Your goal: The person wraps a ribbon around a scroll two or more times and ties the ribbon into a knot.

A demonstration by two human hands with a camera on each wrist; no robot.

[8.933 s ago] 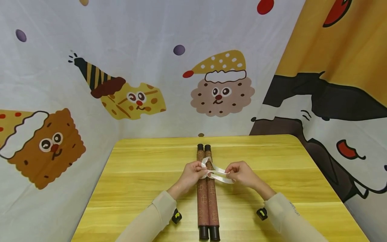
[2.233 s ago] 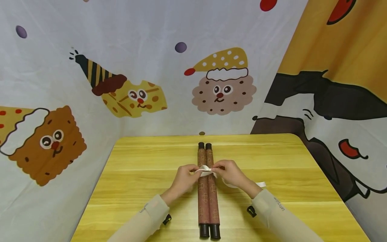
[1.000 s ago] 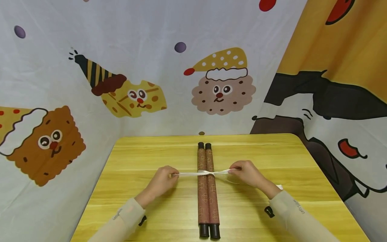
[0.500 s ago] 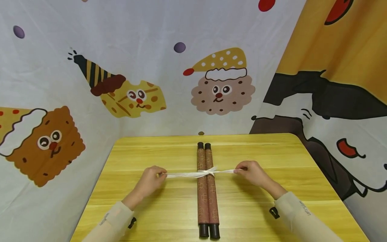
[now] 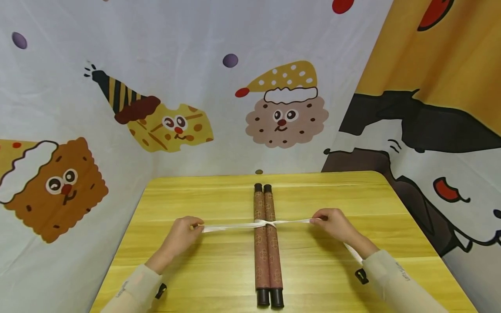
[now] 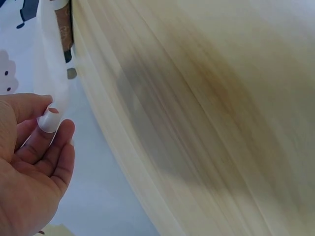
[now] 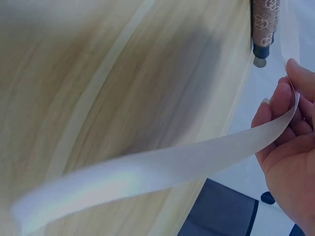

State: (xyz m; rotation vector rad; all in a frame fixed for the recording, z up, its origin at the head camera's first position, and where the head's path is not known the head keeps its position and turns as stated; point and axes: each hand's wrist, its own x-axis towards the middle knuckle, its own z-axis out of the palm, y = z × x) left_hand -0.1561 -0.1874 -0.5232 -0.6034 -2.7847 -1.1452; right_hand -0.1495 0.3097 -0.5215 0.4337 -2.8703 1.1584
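Observation:
Two reddish-brown patterned scroll rolls (image 5: 262, 261) with black end caps lie side by side on the table, pointing away from me. A white ribbon (image 5: 231, 226) crosses them, with a small knot on top. To the left, my left hand (image 5: 180, 237) pinches one end of the ribbon (image 6: 51, 59) between thumb and fingers; a short tip curls out there. On the other side my right hand (image 5: 338, 226) pinches the opposite stretch. From that grip a long loose tail of ribbon (image 7: 147, 172) hangs toward the forearm. Both stretches run nearly straight between knot and hands.
The yellow wood-grain table (image 5: 188, 195) has its far edge against a white curtain (image 5: 219, 34) printed with cartoon food. Another yellow, black and white cartoon print (image 5: 430, 126) covers the right side.
Both hands have moved apart from close over the rolls, left hand leftward and right hand rightward. The ribbon loops have drawn down into a small knot, and its ends are stretched out sideways.

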